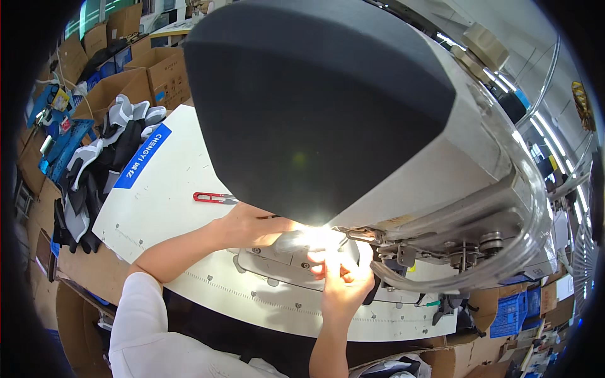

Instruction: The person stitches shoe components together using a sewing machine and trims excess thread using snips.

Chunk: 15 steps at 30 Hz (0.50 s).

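A sewing machine (321,107) with a black and grey head fills the upper middle and overhangs both hands. Under it a lamp glares white around the needle area. My left hand (252,227) reaches in from the left beside a pale grey fabric piece (291,242); its fingertips are lost behind the machine head and in the glare. On the other side, my right hand (348,275) has its fingers curled together close to the light. What those fingers pinch is washed out. Red-handled thread snips (214,198) lie on the white table near my left wrist.
The white sewing table (151,214) has a curved front edge. Left of it a heap of black and grey fabric pieces (82,189) stands before cardboard boxes (164,72). A green-handled tool (431,303) lies at the table's right end, near blue crates (509,314).
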Motion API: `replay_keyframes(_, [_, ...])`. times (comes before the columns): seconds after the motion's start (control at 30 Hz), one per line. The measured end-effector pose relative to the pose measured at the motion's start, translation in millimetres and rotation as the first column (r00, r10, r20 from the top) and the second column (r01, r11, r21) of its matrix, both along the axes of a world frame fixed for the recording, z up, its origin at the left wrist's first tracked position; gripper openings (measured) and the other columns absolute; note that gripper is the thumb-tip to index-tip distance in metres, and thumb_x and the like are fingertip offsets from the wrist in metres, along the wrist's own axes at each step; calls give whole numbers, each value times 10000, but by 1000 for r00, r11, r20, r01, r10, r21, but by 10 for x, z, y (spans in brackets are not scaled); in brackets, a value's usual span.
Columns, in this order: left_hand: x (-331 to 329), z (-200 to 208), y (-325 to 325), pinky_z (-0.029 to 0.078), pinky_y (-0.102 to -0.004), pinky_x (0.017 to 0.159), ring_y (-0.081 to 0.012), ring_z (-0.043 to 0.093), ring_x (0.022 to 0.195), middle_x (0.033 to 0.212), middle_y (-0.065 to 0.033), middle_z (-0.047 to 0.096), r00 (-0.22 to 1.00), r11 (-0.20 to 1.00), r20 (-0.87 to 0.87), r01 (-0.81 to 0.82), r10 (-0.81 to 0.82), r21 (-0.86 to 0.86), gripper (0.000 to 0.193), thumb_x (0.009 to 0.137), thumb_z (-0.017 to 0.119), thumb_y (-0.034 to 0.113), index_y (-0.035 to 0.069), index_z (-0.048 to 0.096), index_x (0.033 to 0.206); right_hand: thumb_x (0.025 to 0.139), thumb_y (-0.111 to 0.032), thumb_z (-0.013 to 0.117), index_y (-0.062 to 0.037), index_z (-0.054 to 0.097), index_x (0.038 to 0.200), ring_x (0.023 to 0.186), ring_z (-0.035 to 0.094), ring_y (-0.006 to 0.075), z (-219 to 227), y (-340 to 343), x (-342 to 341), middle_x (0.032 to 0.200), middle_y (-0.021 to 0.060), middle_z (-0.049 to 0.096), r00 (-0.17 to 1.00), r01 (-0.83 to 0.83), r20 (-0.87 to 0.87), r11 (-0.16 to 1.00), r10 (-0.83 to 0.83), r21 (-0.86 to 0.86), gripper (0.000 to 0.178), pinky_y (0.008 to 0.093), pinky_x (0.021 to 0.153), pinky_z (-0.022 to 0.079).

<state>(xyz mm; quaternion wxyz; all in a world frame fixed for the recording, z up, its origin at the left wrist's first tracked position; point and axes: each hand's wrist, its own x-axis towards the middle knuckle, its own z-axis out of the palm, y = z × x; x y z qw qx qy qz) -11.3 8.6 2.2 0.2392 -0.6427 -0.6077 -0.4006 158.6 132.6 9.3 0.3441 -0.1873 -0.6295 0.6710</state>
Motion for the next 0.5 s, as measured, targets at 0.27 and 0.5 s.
replay_keyframes(0.27, [16,-47,15,513,-336,681,-266,649,782,931,-74,694,979,983,86,-184,184,1,435,588,741,17,82,686,1014,927,-33,580,56,377,1344,549,601,94,-9,-71,136,739,126,696,999,30,40,999,-32,39,472,197,520,472])
replay_keyframes(0.5, [-275,-87,43,500,-401,745,-326,598,921,961,-122,622,878,916,-267,-397,397,57,508,599,725,57,60,615,1095,927,-20,585,64,463,1186,674,670,128,-55,-297,85,805,141,706,997,49,-71,983,-37,177,298,228,611,533])
